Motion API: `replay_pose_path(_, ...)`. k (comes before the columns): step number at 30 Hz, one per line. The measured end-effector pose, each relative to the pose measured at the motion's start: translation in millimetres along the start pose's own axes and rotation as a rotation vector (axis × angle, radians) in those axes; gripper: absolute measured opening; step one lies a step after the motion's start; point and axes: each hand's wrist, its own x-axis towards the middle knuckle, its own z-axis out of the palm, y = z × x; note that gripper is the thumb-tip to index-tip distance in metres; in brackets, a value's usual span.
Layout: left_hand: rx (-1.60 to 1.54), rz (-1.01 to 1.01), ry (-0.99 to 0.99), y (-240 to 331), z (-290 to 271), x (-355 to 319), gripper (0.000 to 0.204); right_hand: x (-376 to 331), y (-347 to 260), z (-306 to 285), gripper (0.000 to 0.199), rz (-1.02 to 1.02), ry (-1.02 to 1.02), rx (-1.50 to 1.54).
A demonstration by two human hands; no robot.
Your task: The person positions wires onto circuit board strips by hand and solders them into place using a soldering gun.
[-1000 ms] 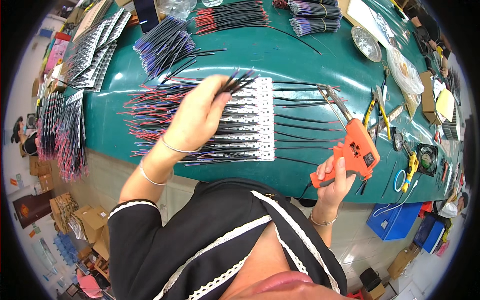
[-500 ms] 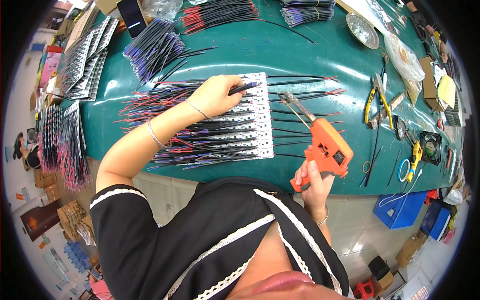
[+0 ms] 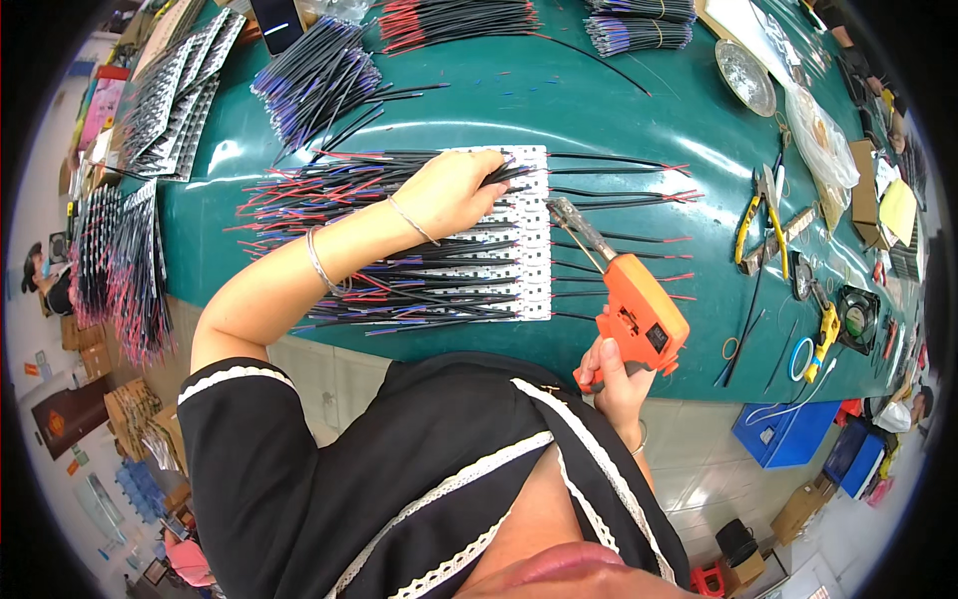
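Observation:
My right hand [image 3: 617, 377] is wrapped round the grip of an orange soldering gun [image 3: 644, 309], whose tip points up and left toward the edge of a white circuit board panel [image 3: 536, 255]. My left hand [image 3: 454, 195] reaches over the panel, its fingers pinched on black cables [image 3: 507, 175] near the board's upper part. Rows of black cables with red and blue wire ends [image 3: 329, 215] spread left from the panel. More black cables [image 3: 624, 195] stick out from its right side. My left fingertips partly hide the cable ends.
Bundles of black cables [image 3: 314, 85] lie at the back of the green table [image 3: 599, 120]. At right are yellow-handled pliers [image 3: 763, 215], a metal dish [image 3: 745, 78], a small fan [image 3: 858, 319] and a blue tape roll [image 3: 801, 357]. Wired panels [image 3: 140, 265] hang over the left edge.
The soldering gun has shifted slightly left and down relative to the panel, with its tip nearer the board's right edge. My left hand stays on the cables near the panel's upper part.

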Motion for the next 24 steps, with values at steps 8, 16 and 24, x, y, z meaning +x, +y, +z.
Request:
replay_pose_path(8,0.299,0.078,0.089,-3,7,1,0.025,0,4,6,0.031,0.015,0.013,-0.076)
replay_pose_path(16,0.346,-0.001,0.020,1,6,2,0.029,5,7,9,0.021,0.005,-0.014,-0.123)
replay_pose_path(24,0.363,-0.026,-0.018,5,7,5,0.028,7,11,9,0.023,0.019,-0.014,-0.114)
